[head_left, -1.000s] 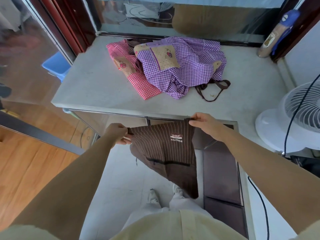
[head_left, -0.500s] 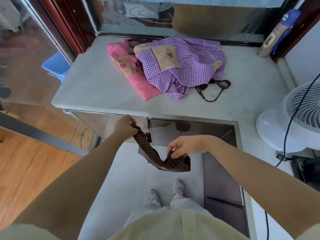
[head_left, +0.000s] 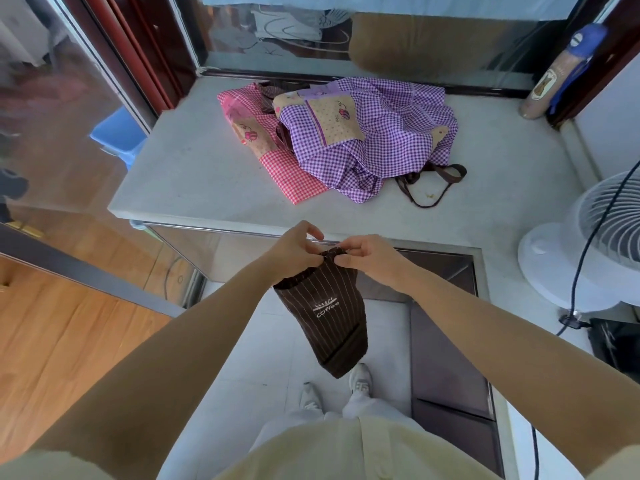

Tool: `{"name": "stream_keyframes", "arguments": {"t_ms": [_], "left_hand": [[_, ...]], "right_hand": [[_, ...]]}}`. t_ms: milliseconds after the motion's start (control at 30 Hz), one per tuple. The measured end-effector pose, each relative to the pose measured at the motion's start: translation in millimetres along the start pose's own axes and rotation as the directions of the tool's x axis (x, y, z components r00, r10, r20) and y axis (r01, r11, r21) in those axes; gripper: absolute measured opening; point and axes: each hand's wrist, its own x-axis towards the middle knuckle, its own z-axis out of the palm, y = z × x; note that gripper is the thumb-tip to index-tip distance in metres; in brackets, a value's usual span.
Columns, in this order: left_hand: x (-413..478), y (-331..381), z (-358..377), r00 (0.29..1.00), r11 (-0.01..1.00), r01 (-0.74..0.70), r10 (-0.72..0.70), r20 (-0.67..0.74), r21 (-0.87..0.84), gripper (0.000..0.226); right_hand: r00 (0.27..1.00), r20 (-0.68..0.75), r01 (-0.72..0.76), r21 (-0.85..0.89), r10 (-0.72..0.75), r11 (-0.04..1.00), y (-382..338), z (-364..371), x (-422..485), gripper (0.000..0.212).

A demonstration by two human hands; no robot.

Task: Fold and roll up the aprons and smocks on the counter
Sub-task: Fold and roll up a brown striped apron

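Looking down through the head camera, I see both hands meeting at the centre of the view, in front of the near edge of the counter (head_left: 194, 168). The left hand (head_left: 297, 250) has its fingers curled and pinches the top edge of the brown striped apron (head_left: 325, 317). The right hand (head_left: 369, 255) pinches the same edge from the 3 o'clock side, thumb against fingertips, and the two hands are almost touching. The apron hangs from them in the air, off the counter, folded into a narrow length. Its white "coffee" logo faces me, and its lower end dangles toward 6 o'clock, just above my white shoes (head_left: 360, 379).

At 12 o'clock on the counter, the purple gingham smock (head_left: 381, 140) lies crumpled, with a beige patch pocket showing. It partly overlaps the pink gingham apron (head_left: 294, 181), which lies on its 9 o'clock side. A brown strap (head_left: 434, 180) loops out on the counter from under the purple smock's 4 o'clock edge.

A white fan (head_left: 543, 268) stands at 3 o'clock with a dark cable (head_left: 585, 244) crossing in front of it. A bottle with a blue top (head_left: 554, 77) leans in the corner at 1 o'clock. Through the glass at 10 o'clock I can make out a blue stool (head_left: 117, 133).
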Motion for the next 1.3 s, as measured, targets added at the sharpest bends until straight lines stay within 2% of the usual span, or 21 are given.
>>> {"name": "stream_keyframes", "arguments": {"t_ms": [67,133,233,267,333,400,433,500,533,567,600,667,700,800,900,1000,1133,1200,1267,1300], "left_hand": [[-1,0,-1,1.0,0.999,0.016,-0.016,-0.002,-0.036,0.036],[0,-2,-5,0.999,0.999,0.044,-0.044,-0.003,0.003,0.033],[0,-11,-17,0.993,0.963,0.091,-0.07,-0.091,0.255,0.019],[0,-16,-21,0.985,0.956,0.114,-0.074,-0.154,0.27,0.017],[-3,-23,-26,0.969,0.977,0.123,-0.079,-0.235,0.176,0.015],[-6,-22,-26,0.953,0.989,0.073,-0.032,-0.3,0.127,0.018],[-7,-19,-25,0.932,0.987,0.034,0.025,-0.363,0.155,0.016],[-11,-10,-24,0.844,0.946,-0.035,0.201,-0.496,0.323,0.017],[-13,-4,-23,0.816,0.903,-0.069,0.296,-0.497,0.424,0.026],[-13,0,-23,0.819,0.849,-0.106,0.37,-0.439,0.518,0.038],[-11,3,-21,0.853,0.793,-0.117,0.388,-0.348,0.598,0.051],[-5,5,-14,0.92,0.722,-0.091,0.324,-0.219,0.686,0.065],[-1,5,-13,0.928,0.73,-0.095,0.31,-0.204,0.677,0.06],[4,8,-14,0.888,0.782,-0.218,0.407,-0.215,0.584,0.016],[5,8,-20,0.81,0.738,-0.41,0.565,-0.159,0.536,0.007],[5,10,-24,0.749,0.73,-0.488,0.632,-0.201,0.479,0.007],[8,11,-30,0.724,0.752,-0.504,0.636,-0.266,0.426,0.013],[11,10,-32,0.721,0.769,-0.496,0.623,-0.301,0.404,0.014],[12,8,-35,0.724,0.782,-0.481,0.609,-0.324,0.395,0.013],[13,7,-36,0.732,0.788,-0.473,0.601,-0.322,0.395,0.012]], "right_hand": [[0.999,-0.038,-0.005,-0.032,0.004,0.999,0,0,2,0.019],[0.996,-0.088,-0.018,-0.018,0.017,1.0,2,0,4,0.016],[0.982,-0.186,-0.035,0.04,0.042,0.999,6,-1,8,0.014],[0.976,-0.213,-0.039,0.039,0.047,0.998,7,-2,9,0.014],[0.968,-0.245,-0.046,0.005,0.045,0.999,9,-3,12,0.015],[0.956,-0.292,-0.053,-0.061,0.033,0.997,9,-1,15,0.016],[0.946,-0.323,-0.058,-0.09,0.026,0.994,9,0,17,0.018],[0.93,-0.367,-0.065,-0.121,0.016,0.99,5,4,21,0.02],[0.927,-0.375,-0.066,-0.127,0.013,0.99,2,5,22,0.02],[0.926,-0.378,-0.056,-0.125,0.005,0.991,-1,8,23,0.019],[0.925,-0.38,-0.045,-0.118,-0.003,0.992,-5,10,23,0.017],[0.927,-0.375,-0.006,-0.086,-0.027,0.996,-12,15,23,0.013],[0.927,-0.372,0.017,-0.07,-0.042,0.997,-16,17,22,0.012],[0.92,-0.386,0.063,-0.011,-0.062,0.998,-24,20,18,0.018],[0.952,-0.302,0.014,0.183,0.042,0.983,-25,22,10,0.029],[0.98,-0.128,-0.123,0.194,0.15,0.973,-17,29,4,0.043],[0.978,-0.07,-0.197,0.002,0.197,0.98,8,42,15,0.057],[0.964,0.052,-0.241,-0.228,0.259,0.943,21,42,22,0.054],[0.884,0.177,-0.268,-0.567,0.433,0.779,27,39,22,0.035],[0.832,0.2,-0.265,-0.675,0.517,0.688,28,37,21,0.03]]}}
